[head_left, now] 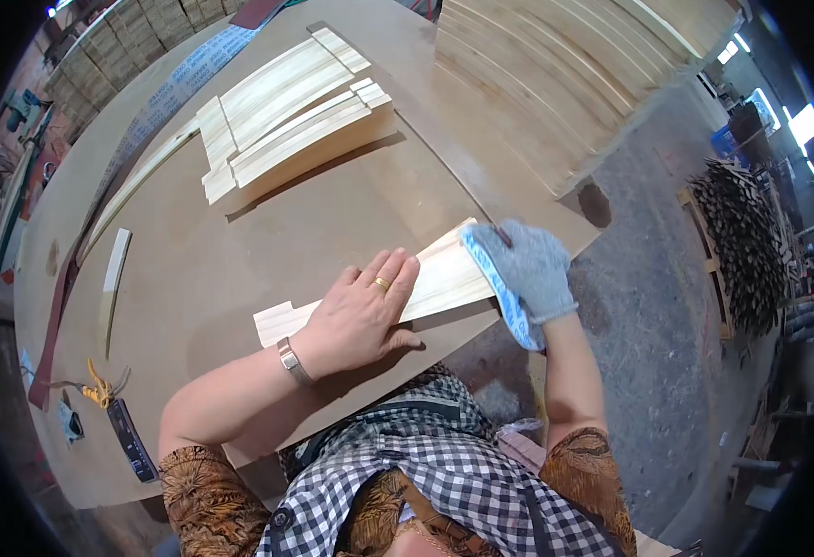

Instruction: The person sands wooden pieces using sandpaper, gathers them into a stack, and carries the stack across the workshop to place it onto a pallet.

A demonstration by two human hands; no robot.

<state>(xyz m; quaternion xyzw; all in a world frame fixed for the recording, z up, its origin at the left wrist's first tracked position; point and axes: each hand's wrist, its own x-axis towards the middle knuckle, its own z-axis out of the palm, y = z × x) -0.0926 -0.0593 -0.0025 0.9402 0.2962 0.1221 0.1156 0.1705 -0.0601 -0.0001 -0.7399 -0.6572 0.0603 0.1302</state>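
A pale wooden board (449, 281) lies near the table's front edge. My bare left hand (361, 302) rests flat across its middle, fingers stretched out and thumb pointing to the right. My right hand (529, 265), in a grey glove, is closed at the board's right end around a strip of sandpaper (492, 271) with blue print on its backing. The strip hangs down below the glove; its grit side is hidden. Behind the board sits a stack of similar pale boards (296, 121).
A long sanding belt (129, 148) curves along the table's left side. Thin wood strips (115, 278), yellow-handled pliers (99, 385) and a black cutter-like tool (130, 441) lie at left. A large wood stack (537, 84) stands at back right, dark sticks (741, 241) on a pallet beyond.
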